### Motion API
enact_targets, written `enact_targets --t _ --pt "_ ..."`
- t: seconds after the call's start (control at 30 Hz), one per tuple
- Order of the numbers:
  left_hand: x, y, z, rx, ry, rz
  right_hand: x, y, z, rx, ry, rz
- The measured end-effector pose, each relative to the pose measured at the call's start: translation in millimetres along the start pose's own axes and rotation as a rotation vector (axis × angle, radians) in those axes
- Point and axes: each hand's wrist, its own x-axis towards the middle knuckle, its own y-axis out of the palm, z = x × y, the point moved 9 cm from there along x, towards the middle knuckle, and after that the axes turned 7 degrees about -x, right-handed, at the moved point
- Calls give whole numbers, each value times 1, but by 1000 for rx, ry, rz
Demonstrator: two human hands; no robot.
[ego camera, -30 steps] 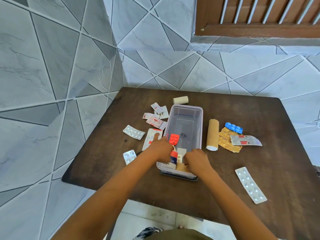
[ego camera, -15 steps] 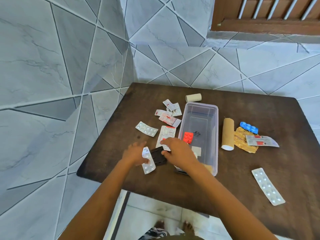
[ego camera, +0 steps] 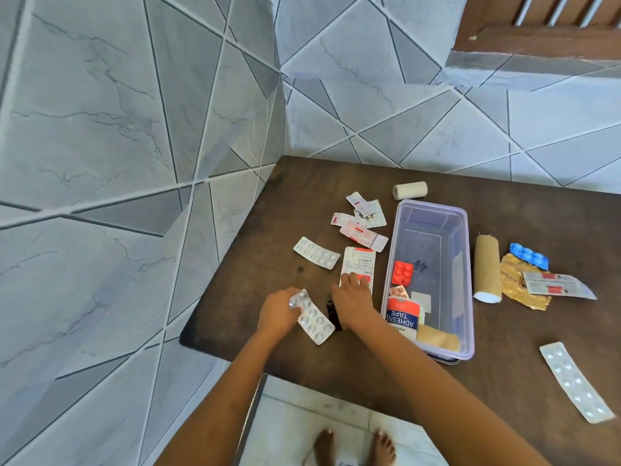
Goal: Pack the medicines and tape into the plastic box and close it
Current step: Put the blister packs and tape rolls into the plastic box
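The left hand (ego camera: pixel 280 312) holds a silver blister strip (ego camera: pixel 312 320) near the table's (ego camera: pixel 524 334) front-left corner: its fingers are curled round the strip's far end, thumb on top, and the rest of the strip sticks out toward 5 o'clock, lifted or just resting on the wood. The right hand (ego camera: pixel 353 306) lies palm down just at 3 o'clock of the strip, fingers loosely spread, fingertips touching the near edge of a red-and-white medicine sachet (ego camera: pixel 359 264). Under that palm sits a small dark object (ego camera: pixel 333 312); most of it is covered, and whether the hand grips it or merely rests on it cannot be told.

The open plastic box (ego camera: pixel 467 280) stands at 3 o'clock of the right hand. Inside are a red blister pack (ego camera: pixel 402 273), a box marked ADHESIVE TAPE (ego camera: pixel 402 314) and a brown roll (ego camera: pixel 438 338) at the near end, partly hidden by the forearm. Loose strips and sachets lie at 12 o'clock of the hands, with a white tape roll (ego camera: pixel 410 190) beyond the box. A cardboard tube (ego camera: pixel 486 269), blue blister (ego camera: pixel 529 255) and gold foil pack (ego camera: pixel 519 284) lie to the box's right, and a long strip (ego camera: pixel 576 381) is near the right edge.

Half a second ago the scene was much the same; the view has since swung left, and the dark object is now more covered by the right hand.
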Motion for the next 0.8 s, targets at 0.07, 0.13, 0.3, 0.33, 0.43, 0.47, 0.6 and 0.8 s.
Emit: enact_targets --t 0.07,0.13,0.3,0.33,0.43,0.47,0.6,0.8 --pt "4 -4 0 -5 14 15 5 -2 -2 -7 0 30" --pt "5 -12 -2 -21 38 6 7 -7 -4 24 -9 43" --pt "15 -50 -31 -137 97 -110 -15 -56 -36 439 21 -118" --pt "19 -55 -46 -147 133 -127 -26 -70 -54 501 72 -197" --pt "30 -56 -104 -195 244 -126 -57 -97 -112 571 209 -368" --pt "33 -50 -125 -188 293 -112 -64 -97 -129 568 235 -367" --pt "52 5 -197 -118 429 -24 -71 -55 -180 466 267 -125" --pt "67 103 -230 357 477 216 -55 4 -179 345 174 80"
